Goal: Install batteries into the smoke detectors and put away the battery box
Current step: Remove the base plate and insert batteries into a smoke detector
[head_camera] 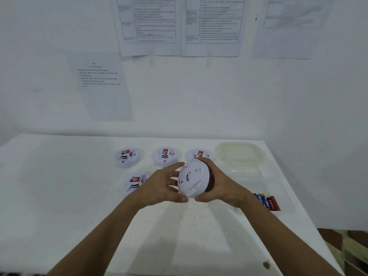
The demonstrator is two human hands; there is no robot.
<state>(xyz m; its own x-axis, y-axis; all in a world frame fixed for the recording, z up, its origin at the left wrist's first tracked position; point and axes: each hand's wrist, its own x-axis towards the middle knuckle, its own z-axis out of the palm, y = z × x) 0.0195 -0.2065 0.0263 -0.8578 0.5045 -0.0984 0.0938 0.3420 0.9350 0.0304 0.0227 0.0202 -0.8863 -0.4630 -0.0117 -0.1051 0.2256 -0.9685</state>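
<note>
A round white smoke detector (192,179) is held above the table, its back plate turned toward me. My right hand (217,186) grips its right rim, fingers over the top and thumb under. My left hand (163,186) holds its left edge with spread fingers and the thumb below. Several more detectors with red labels lie face up on the white table (59,196): three in a back row (128,157), (165,156), (199,154) and one (135,182) partly behind my left hand. A clear plastic battery box (243,156) stands at the back right. Loose batteries (267,202) lie at the right edge.
Printed paper sheets (151,24) hang on the white wall behind the table. The table's right edge drops to a patterned floor (348,248). A small dark mark (265,264) sits near the table's front right.
</note>
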